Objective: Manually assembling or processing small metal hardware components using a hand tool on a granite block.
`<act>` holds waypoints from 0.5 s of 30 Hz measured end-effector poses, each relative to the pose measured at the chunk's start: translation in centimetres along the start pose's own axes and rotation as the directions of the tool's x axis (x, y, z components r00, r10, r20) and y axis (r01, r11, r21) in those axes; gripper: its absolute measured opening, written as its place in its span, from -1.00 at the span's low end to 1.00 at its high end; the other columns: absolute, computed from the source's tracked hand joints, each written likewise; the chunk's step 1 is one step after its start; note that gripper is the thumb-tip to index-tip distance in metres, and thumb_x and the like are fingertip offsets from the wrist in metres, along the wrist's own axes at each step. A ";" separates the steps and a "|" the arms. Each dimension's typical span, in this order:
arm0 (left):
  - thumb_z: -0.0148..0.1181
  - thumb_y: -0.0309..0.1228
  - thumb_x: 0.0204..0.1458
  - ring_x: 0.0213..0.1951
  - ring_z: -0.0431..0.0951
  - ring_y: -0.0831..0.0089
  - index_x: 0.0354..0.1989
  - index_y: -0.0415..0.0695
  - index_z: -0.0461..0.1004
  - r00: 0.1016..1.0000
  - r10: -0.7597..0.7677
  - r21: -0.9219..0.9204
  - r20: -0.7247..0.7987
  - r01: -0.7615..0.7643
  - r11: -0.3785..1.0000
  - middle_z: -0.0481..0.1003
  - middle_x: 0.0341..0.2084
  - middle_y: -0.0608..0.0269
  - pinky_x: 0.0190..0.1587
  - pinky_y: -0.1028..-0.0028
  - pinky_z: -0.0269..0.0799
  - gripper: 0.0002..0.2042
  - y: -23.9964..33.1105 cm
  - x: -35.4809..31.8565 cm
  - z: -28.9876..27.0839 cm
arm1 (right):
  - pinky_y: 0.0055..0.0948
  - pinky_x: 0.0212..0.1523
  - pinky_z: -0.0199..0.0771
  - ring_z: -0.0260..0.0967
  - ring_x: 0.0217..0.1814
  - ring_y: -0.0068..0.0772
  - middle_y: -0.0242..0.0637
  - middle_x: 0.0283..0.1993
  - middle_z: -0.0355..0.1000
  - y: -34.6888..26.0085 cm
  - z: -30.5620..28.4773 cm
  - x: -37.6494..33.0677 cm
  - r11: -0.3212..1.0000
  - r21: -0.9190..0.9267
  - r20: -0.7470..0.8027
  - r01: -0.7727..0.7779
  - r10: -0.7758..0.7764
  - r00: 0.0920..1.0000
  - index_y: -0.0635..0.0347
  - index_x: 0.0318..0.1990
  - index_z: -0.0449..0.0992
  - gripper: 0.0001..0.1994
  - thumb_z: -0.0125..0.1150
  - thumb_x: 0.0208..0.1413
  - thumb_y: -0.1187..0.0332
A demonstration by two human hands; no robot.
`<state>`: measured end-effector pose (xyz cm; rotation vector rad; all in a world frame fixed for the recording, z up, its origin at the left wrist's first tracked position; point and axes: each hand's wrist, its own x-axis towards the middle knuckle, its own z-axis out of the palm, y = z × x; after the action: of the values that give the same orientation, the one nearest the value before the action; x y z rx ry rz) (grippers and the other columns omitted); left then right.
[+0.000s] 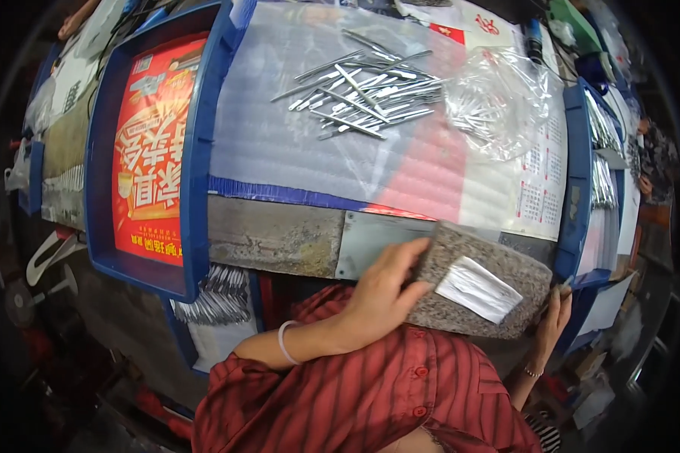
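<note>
Tilted at the table's front edge is a speckled grey-brown slab (468, 321), stone-like or felt-like. A creased whitish patch (479, 290) lies on its face. My left hand (381, 294) grips the slab's left side, thumb on the near side and fingers behind the edge. At the lower right corner, my right hand (555, 317) closes on the slab, its fingers partly hidden. Beyond it, a loose pile of slim silver metal rods (366, 90) rests on the plastic-covered tabletop (295, 162). A clear plastic bag (499, 106) with small whitish pieces sits right of the pile.
A deep blue tray (201, 151) with a red printed sheet (153, 143) stands left. Another blue tray (573, 177) at right holds bundled metal pieces. Below the table edge, a blue bin (180, 321) carries more metal pieces (217, 294). A grey metal plate (363, 241) borders the slab.
</note>
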<state>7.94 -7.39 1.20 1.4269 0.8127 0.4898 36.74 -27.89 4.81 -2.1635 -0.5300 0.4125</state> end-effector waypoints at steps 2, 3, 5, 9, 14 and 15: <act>0.26 -0.55 0.04 -0.26 0.45 0.51 0.25 -0.27 0.25 0.996 -0.082 -0.040 -0.019 0.081 0.996 0.46 -0.21 0.17 -0.20 0.52 0.42 -0.44 0.0 -0.5 -1.6 | -0.69 -0.63 -0.04 0.03 -0.63 -0.81 -0.64 -0.51 0.17 -0.6 1.8 0.3 1.000 0.022 0.030 -0.001 0.000 1.000 0.09 -0.11 0.40 -0.90 0.00 0.33 0.33; 0.25 -0.56 0.05 -0.24 0.45 0.56 0.26 -0.30 0.23 0.990 -0.138 -0.094 -0.024 0.136 0.986 0.49 -0.20 0.18 -0.19 0.55 0.41 -0.44 -0.3 -0.7 -2.4 | -0.69 -0.64 -0.03 0.02 -0.64 -0.80 -0.64 -0.51 0.17 -1.5 3.0 0.5 0.999 0.039 0.108 0.034 -0.038 0.993 0.11 -0.09 0.39 -0.89 -0.01 0.34 0.34; 0.24 -0.57 0.05 -0.23 0.45 0.57 0.27 -0.30 0.22 0.984 -0.156 -0.013 -0.090 0.156 0.988 0.50 -0.18 0.19 -0.17 0.57 0.40 -0.43 -0.4 -1.2 -4.1 | -0.70 -0.65 -0.03 0.02 -0.64 -0.80 -0.62 -0.50 0.19 -1.7 5.3 1.3 0.994 0.025 0.203 0.102 -0.105 0.974 0.16 -0.04 0.38 -0.86 -0.05 0.34 0.37; 0.26 -0.57 0.00 -0.33 0.47 0.48 0.21 -0.23 0.33 0.966 -0.136 -0.109 -0.222 0.114 0.987 0.47 -0.23 0.15 -0.23 0.50 0.45 -0.47 -2.7 -1.7 -6.1 | -0.69 -0.54 0.01 0.01 -0.50 -0.80 -0.62 -0.44 0.21 -1.4 8.7 2.3 0.991 0.102 0.297 0.087 -0.113 0.948 0.27 0.07 0.37 -0.77 -0.04 0.34 0.40; 0.26 -0.58 0.01 -0.33 0.48 0.48 0.21 -0.24 0.33 0.955 -0.165 -0.077 -0.247 0.150 0.986 0.47 -0.22 0.15 -0.23 0.50 0.45 -0.48 -2.8 -1.8 -7.0 | -0.68 -0.55 0.00 0.00 -0.50 -0.80 -0.62 -0.44 0.16 -2.2 10.9 3.1 0.989 0.101 0.358 0.110 -0.139 0.923 0.24 -0.06 0.38 -0.85 -0.05 0.34 0.39; 0.26 -0.58 0.01 -0.33 0.48 0.48 0.21 -0.24 0.33 0.955 -0.165 -0.045 -0.247 0.158 0.986 0.47 -0.21 0.14 -0.23 0.50 0.45 -0.48 -2.6 -1.8 -7.1 | -0.68 -0.55 0.00 0.00 -0.50 -0.80 -0.62 -0.44 0.16 -2.2 11.1 3.2 0.988 0.103 0.361 0.111 -0.141 0.922 0.24 -0.06 0.38 -0.85 -0.05 0.34 0.39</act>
<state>1.04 -4.26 -0.67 1.2779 1.1134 0.5590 33.76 -17.68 -0.25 -1.9678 -0.8413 0.7625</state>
